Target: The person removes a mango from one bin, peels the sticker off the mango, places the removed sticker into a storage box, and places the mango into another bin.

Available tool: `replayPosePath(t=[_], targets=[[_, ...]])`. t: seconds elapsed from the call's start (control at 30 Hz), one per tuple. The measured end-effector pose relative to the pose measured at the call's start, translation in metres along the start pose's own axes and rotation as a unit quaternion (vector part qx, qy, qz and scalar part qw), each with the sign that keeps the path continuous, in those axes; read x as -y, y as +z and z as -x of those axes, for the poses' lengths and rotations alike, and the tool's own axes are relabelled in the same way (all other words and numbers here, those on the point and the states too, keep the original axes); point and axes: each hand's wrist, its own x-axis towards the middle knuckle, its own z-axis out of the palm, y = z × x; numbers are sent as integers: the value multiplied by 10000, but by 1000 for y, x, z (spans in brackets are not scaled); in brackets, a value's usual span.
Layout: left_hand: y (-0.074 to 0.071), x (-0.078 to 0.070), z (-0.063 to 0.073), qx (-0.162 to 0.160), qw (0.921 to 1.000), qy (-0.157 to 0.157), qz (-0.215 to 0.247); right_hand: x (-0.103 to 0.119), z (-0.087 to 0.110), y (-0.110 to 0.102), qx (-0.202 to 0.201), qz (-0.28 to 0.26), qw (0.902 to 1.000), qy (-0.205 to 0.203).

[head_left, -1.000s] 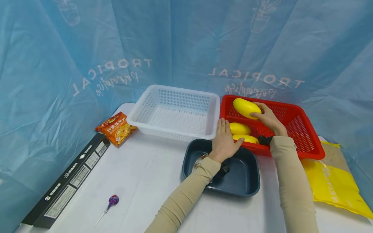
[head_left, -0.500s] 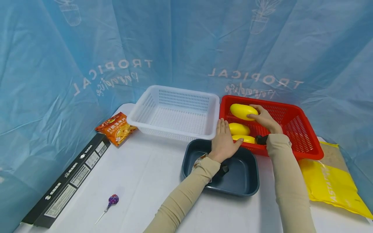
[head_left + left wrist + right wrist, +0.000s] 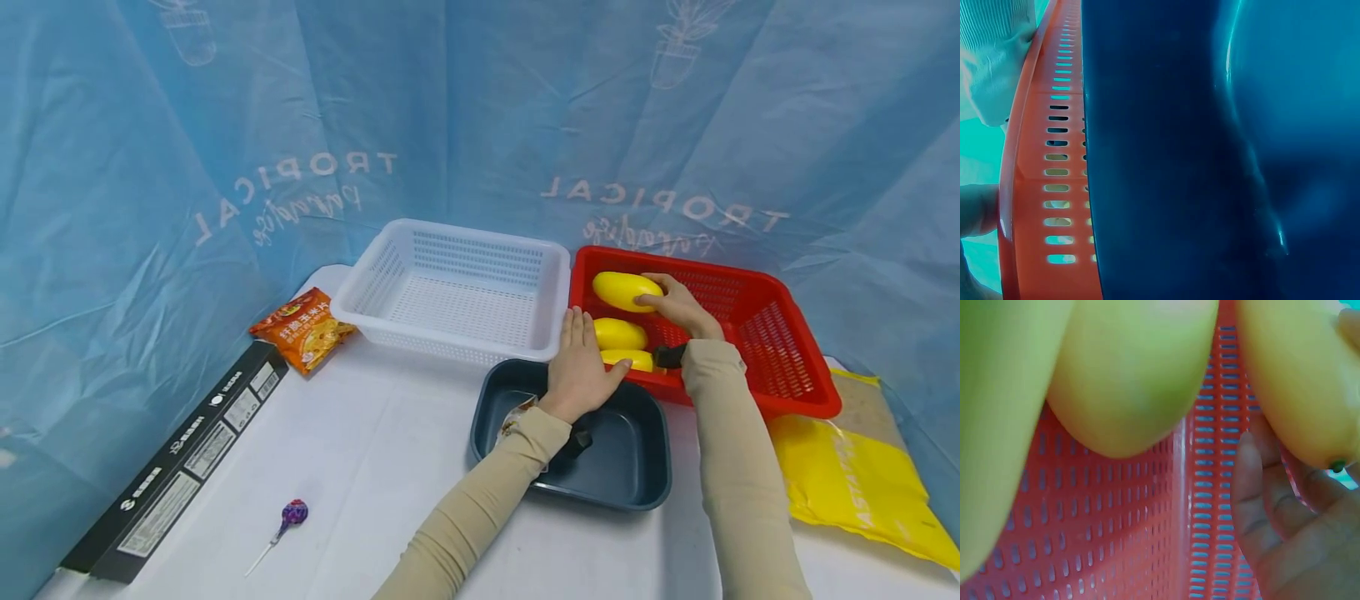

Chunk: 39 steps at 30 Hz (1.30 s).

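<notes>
My right hand (image 3: 678, 304) pinches one end of a yellow mango (image 3: 622, 292) above the back left of the red basket (image 3: 819, 362). A green stem mark shows on this mango (image 3: 1300, 381) in the right wrist view. Two more mangoes lie in the basket's near left part, one yellow mango (image 3: 619, 334) behind another mango (image 3: 628, 360). My left hand (image 3: 577, 379) lies flat over the basket's near left corner, its fingers straight and thumb spread. Dark blue plastic and the basket wall (image 3: 1029, 187) fill most of the left wrist view.
A dark blue tub (image 3: 626, 467) stands under my left forearm, with a shiny packet (image 3: 517, 414) partly hidden in it. To the left are a white basket (image 3: 450, 343), an orange snack bag (image 3: 303, 327), a long black box (image 3: 183, 467) and a lollipop (image 3: 294, 512). A yellow bag (image 3: 855, 479) lies right.
My right hand has moved slightly left and down with the mango, which now lies more level. The left hand stays at the basket's edge.
</notes>
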Motion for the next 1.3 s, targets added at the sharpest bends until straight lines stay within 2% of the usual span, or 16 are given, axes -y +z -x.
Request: replayPosePath(t=[0.3,0.7,1.07,1.3], targets=[[0,-1,1,48,10000,-46,-59,1,-4,5,114,171,9997,102],[0,-1,2,-8,10000,-6,-86,0,-6,7,190,324,9993,24],[0,-2,3,-18,9999,15,-136,-3,-9,9,451,599,9967,305],[-1,-1,3,-25,10000,-18,-90,-1,-7,9,483,572,9971,162]])
